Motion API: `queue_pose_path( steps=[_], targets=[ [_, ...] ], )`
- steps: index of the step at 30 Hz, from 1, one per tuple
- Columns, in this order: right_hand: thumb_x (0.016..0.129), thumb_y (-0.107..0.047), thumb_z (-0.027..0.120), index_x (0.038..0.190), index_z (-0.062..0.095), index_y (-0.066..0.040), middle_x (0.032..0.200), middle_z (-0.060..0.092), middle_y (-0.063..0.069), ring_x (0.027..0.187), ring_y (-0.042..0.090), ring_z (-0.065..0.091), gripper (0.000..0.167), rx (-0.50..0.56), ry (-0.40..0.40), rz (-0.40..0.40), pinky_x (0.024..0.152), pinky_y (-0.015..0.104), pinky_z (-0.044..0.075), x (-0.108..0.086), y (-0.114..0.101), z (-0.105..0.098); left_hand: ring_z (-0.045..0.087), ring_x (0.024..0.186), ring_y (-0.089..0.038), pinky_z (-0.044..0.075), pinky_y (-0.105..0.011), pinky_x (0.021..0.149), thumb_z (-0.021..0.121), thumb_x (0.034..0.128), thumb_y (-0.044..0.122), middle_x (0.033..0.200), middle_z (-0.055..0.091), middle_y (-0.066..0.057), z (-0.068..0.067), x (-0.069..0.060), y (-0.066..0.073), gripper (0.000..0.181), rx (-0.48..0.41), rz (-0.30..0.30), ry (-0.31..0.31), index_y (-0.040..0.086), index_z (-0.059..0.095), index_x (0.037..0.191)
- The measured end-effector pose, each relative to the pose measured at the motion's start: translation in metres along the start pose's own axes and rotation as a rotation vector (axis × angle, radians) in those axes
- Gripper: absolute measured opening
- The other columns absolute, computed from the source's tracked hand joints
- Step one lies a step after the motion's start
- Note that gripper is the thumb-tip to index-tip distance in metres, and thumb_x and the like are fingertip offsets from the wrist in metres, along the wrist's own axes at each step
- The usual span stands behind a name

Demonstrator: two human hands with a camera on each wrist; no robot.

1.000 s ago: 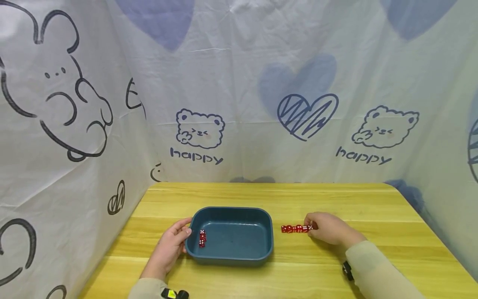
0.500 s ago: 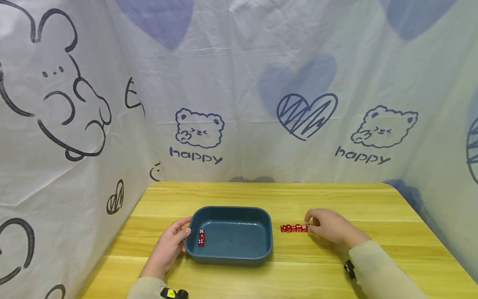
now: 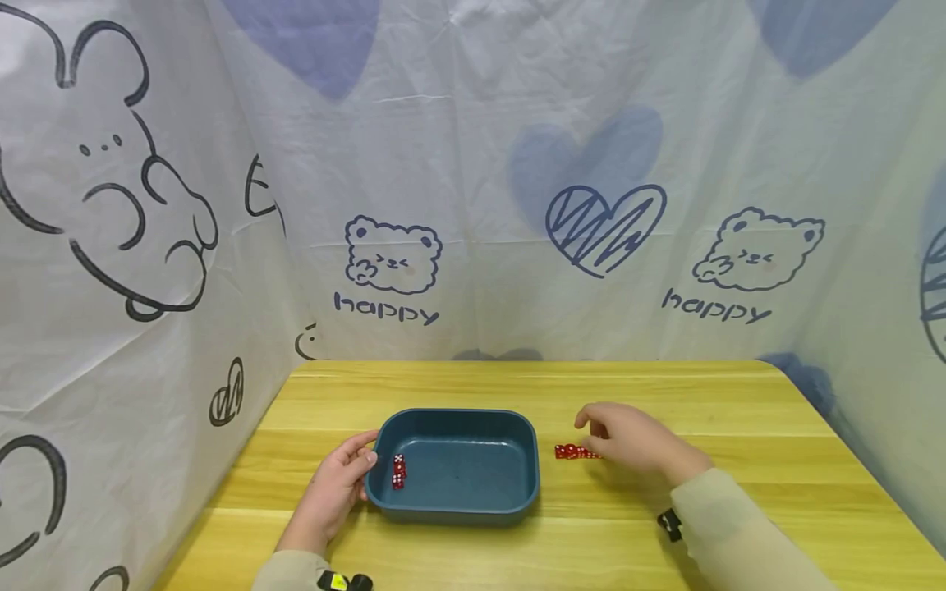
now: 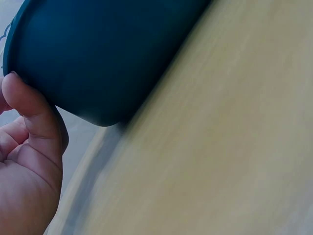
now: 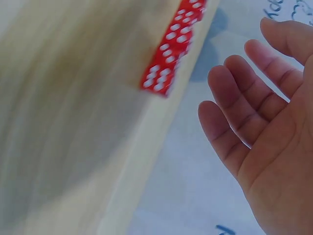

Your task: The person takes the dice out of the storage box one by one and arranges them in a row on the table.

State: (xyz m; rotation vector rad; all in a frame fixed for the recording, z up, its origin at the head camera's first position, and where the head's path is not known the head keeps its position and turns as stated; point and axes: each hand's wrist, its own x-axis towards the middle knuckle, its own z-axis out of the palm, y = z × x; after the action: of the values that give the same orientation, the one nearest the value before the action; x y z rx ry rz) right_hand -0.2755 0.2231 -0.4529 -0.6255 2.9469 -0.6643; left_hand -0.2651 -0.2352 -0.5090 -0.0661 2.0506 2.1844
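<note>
A dark teal tray (image 3: 461,513) stands on the table, with several red dice (image 3: 399,472) inside near its left wall. My left hand (image 3: 336,488) holds the tray's left rim, and in the left wrist view the thumb of that hand (image 4: 32,161) presses on the wall of the tray (image 4: 107,63). To the right of the tray lies a row of red dice (image 3: 572,452). Above its right end hovers my right hand (image 3: 639,443), hiding part of the row. In the right wrist view the fingers of the hand (image 5: 274,122) are loosely bent and hold nothing, apart from the dice row (image 5: 168,54).
The yellow wood-grain table (image 3: 665,386) reaches back to a pale cloth (image 3: 473,164) printed with hearts and bears. More of the cloth (image 3: 148,369) hangs along the left side. Each wrist carries a black strap device.
My right hand has come off the right end of the dice row, risen, and moved left over it. The left hand and the tray have stayed in place.
</note>
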Motion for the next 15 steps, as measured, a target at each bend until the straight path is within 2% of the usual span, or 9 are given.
queue_pose_path(
  steps=[10,15],
  targets=[
    [0.094,-0.022,0.07,0.111,0.068,-0.018,0.081,0.054,-0.012,0.072,0.008,0.052,0.017,-0.015,-0.009,-0.127,0.07,0.031,0.049,0.01,-0.036,-0.01,0.051,0.068,-0.014,0.045,-0.021,0.052,0.054,0.1027,0.005,0.103,0.053,-0.01,0.001,-0.002,0.002,0.044,0.02,0.019,0.005,0.002,0.049,0.146],
    [0.095,-0.023,0.069,0.111,0.068,-0.018,0.081,0.054,-0.013,0.073,0.009,0.052,0.017,-0.039,-0.021,-0.169,0.071,0.032,0.049,0.016,-0.055,-0.015,0.051,0.067,-0.014,0.046,-0.021,0.052,0.054,0.1028,0.004,0.102,0.052,-0.01,0.001,-0.003,0.002,0.042,0.005,0.007,0.006,0.003,0.051,0.145]
  ],
)
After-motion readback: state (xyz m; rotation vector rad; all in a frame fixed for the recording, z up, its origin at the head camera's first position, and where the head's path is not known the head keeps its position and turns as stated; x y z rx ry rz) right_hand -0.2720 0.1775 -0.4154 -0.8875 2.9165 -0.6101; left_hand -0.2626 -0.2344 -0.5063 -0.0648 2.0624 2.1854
